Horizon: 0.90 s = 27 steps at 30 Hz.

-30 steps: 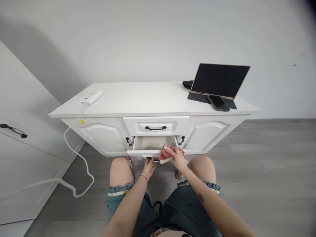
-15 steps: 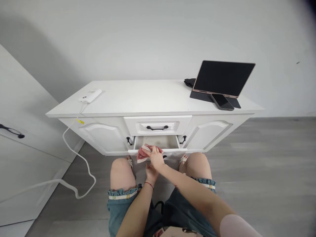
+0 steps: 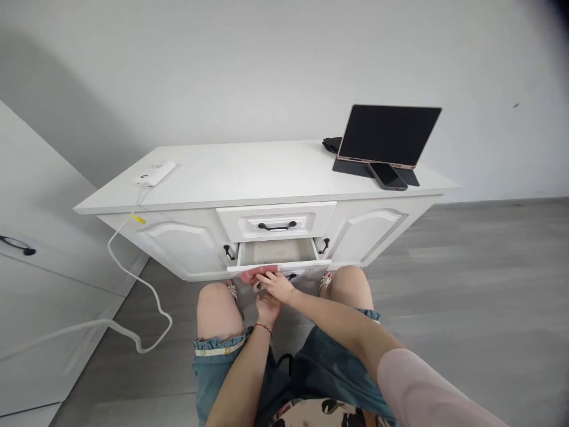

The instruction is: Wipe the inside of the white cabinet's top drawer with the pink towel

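Note:
A pink-red cloth [image 3: 260, 273] with a white edge lies bunched against the top of the pulled-out lower drawer's front [image 3: 317, 264]. My right hand [image 3: 278, 287] grips it, fingers over its right part near the dark drawer handle [image 3: 290, 276]. Just below is my left hand [image 3: 268, 309], palm turned up and a red string on the wrist. It is close under the cloth's white part, but its fingers are partly covered, so its hold cannot be made out. The drawer's inside [image 3: 278, 251] shows a pale bottom with small marks.
Above is a shut drawer [image 3: 276, 220] in the white cabinet [image 3: 249, 172]. On top stand a tablet-like screen [image 3: 391, 135], a phone [image 3: 387, 177], a black folded item [image 3: 331, 144] and a white device [image 3: 155, 174] with a cable [image 3: 153, 290]. My knees flank the drawer.
The cloth has flattened and shifted slightly left along the drawer front. My right hand has moved a little lower with its fingers spread more over it. The view has shifted slightly.

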Each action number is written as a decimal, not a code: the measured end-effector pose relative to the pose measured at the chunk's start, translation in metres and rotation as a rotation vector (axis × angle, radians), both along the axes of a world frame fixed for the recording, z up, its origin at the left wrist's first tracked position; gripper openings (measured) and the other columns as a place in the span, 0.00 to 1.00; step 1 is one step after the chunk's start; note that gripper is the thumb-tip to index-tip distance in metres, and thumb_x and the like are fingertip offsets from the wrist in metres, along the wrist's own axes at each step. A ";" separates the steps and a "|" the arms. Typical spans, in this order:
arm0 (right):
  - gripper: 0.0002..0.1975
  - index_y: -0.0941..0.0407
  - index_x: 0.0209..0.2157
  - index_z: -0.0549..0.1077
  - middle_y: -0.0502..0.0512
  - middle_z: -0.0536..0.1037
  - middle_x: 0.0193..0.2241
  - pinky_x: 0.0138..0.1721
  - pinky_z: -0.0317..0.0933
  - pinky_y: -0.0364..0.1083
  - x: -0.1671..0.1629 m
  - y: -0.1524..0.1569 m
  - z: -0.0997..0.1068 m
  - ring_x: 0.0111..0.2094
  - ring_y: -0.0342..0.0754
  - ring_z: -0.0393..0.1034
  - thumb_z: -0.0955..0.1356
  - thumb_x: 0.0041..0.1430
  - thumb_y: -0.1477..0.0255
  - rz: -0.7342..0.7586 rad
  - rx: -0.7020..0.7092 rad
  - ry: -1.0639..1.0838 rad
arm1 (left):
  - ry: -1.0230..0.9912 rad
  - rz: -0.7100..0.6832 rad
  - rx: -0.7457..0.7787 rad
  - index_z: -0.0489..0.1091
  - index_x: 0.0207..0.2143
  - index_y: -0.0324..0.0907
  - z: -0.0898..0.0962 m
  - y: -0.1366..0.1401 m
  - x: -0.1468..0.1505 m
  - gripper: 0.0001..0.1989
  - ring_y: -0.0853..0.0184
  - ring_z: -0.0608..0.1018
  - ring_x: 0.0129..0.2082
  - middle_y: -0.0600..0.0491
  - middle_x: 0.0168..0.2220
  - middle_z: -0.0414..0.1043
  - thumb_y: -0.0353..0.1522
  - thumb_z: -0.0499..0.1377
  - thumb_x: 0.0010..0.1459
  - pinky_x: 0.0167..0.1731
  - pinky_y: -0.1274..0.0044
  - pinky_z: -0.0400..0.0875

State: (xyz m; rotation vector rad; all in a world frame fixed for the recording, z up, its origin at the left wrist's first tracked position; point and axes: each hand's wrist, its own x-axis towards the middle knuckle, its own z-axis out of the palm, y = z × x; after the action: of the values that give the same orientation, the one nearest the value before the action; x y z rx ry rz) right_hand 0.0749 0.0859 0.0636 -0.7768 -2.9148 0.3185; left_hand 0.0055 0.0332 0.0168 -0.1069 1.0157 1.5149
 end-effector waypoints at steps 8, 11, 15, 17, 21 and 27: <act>0.15 0.50 0.48 0.74 0.59 0.67 0.57 0.48 0.59 0.55 0.098 -0.002 -0.016 0.52 0.57 0.58 0.60 0.65 0.73 -0.394 0.088 -0.050 | -0.310 0.032 -0.026 0.71 0.29 0.44 -0.001 0.003 0.003 0.24 0.57 0.76 0.48 0.40 0.42 0.74 0.46 0.41 0.62 0.48 0.65 0.72; 0.15 0.48 0.48 0.74 0.60 0.67 0.55 0.47 0.59 0.53 0.116 -0.004 -0.027 0.50 0.56 0.59 0.61 0.65 0.72 -0.536 0.121 -0.028 | -0.310 0.034 -0.034 0.71 0.31 0.43 -0.001 0.003 0.002 0.22 0.56 0.75 0.52 0.39 0.45 0.74 0.45 0.43 0.62 0.48 0.64 0.72; 0.15 0.47 0.45 0.75 0.61 0.68 0.52 0.44 0.62 0.50 0.123 -0.004 -0.045 0.51 0.56 0.59 0.62 0.62 0.75 -0.753 0.027 0.089 | -0.274 0.009 -0.012 0.72 0.35 0.44 -0.003 0.002 0.001 0.18 0.56 0.73 0.54 0.39 0.47 0.74 0.44 0.47 0.60 0.50 0.61 0.70; 0.16 0.51 0.44 0.76 0.64 0.69 0.49 0.42 0.63 0.50 0.118 -0.005 -0.053 0.51 0.57 0.60 0.60 0.61 0.77 -0.873 -0.022 0.141 | -0.274 0.002 -0.012 0.72 0.34 0.44 -0.004 0.001 0.001 0.18 0.56 0.73 0.55 0.40 0.48 0.73 0.43 0.47 0.60 0.51 0.62 0.69; 0.22 0.60 0.50 0.71 0.70 0.70 0.45 0.44 0.63 0.53 0.094 -0.009 -0.065 0.46 0.58 0.67 0.56 0.59 0.80 -1.017 -0.022 0.183 | -0.294 -0.020 -0.015 0.72 0.33 0.46 -0.003 0.000 0.001 0.17 0.56 0.71 0.56 0.43 0.48 0.73 0.43 0.48 0.61 0.52 0.61 0.67; 0.25 0.66 0.61 0.56 0.73 0.70 0.48 0.43 0.65 0.53 0.048 -0.013 -0.056 0.46 0.57 0.71 0.57 0.63 0.75 -0.997 -0.180 0.401 | -0.325 -0.019 -0.015 0.71 0.33 0.47 -0.001 -0.001 0.001 0.17 0.56 0.74 0.54 0.46 0.45 0.74 0.43 0.46 0.63 0.52 0.61 0.66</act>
State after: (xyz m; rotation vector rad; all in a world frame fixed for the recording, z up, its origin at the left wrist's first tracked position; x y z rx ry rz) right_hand 0.1233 0.0726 0.0077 -1.7857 -1.8450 0.5286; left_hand 0.0064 0.0320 0.0160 -0.3418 0.7656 1.4164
